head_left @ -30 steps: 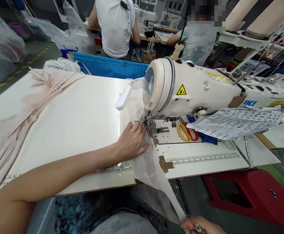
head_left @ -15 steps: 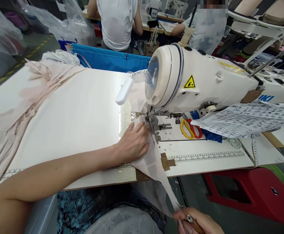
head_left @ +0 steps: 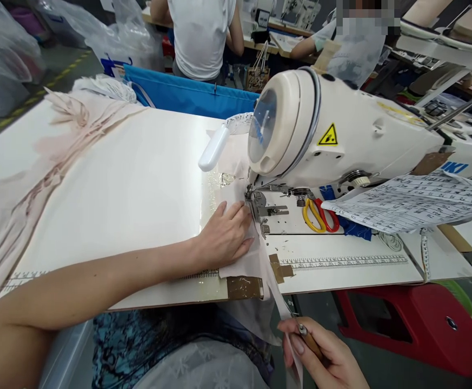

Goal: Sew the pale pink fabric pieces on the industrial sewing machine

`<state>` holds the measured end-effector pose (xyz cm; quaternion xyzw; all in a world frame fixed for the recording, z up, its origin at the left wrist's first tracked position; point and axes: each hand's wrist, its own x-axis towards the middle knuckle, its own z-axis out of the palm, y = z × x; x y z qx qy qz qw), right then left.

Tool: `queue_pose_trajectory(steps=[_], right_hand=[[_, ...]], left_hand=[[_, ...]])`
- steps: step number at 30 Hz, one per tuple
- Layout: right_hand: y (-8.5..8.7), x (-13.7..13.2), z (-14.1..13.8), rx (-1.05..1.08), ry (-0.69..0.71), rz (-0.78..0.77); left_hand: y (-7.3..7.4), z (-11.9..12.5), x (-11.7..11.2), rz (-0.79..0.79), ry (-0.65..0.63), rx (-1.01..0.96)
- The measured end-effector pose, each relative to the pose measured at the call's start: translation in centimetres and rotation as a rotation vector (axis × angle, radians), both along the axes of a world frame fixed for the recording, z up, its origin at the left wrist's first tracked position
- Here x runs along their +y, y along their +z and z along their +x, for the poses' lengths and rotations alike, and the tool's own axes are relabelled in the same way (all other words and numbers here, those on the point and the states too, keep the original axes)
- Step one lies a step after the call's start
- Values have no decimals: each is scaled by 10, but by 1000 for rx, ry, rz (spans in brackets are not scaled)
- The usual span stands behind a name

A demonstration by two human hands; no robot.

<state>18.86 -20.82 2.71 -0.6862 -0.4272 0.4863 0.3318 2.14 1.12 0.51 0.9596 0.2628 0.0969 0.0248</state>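
Note:
My left hand lies flat with its fingers stretched out on a pale pink fabric piece, just in front of the presser foot of a white sewing machine. A narrow strip of the fabric runs off the table edge down to my right hand. That hand pinches the strip and also grips a wooden-handled awl, its thin metal point lying along the fabric. Part of the strip hangs below the fingers. The machine head hides some of the cloth behind the needle.
Gathered pink fabric covers the table's left side. Yellow and red scissors and a printed paper sheet are right of the needle. A red stool stands below. Another person sits beyond the blue cloth bin.
My right hand has shifted slightly up and left with the strip and awl. The fabric under my left hand has moved toward the needle, baring brown tape at the table edge.

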Motion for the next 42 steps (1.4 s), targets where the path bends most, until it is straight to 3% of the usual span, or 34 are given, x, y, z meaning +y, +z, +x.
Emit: queue_pose_trajectory(steps=[8,17,23,31,36,42], right_hand=[[-7,17,1,50,38,146],[-13,32,-7,103,-33,123],[-12,48,-8,98,30,157],[-8,64,-21,268,-5,139],[-14,66,-29,355,-109,141],[-38,39,-47,353,-465,73]], left_hand=[[2,0,0,-5,-1,34],[2,0,-1,18,2,25],[0,1,0,55,-1,-2],[2,4,5,108,4,29],[-2,6,11,195,-5,25],[-1,5,21,262,-34,43]])
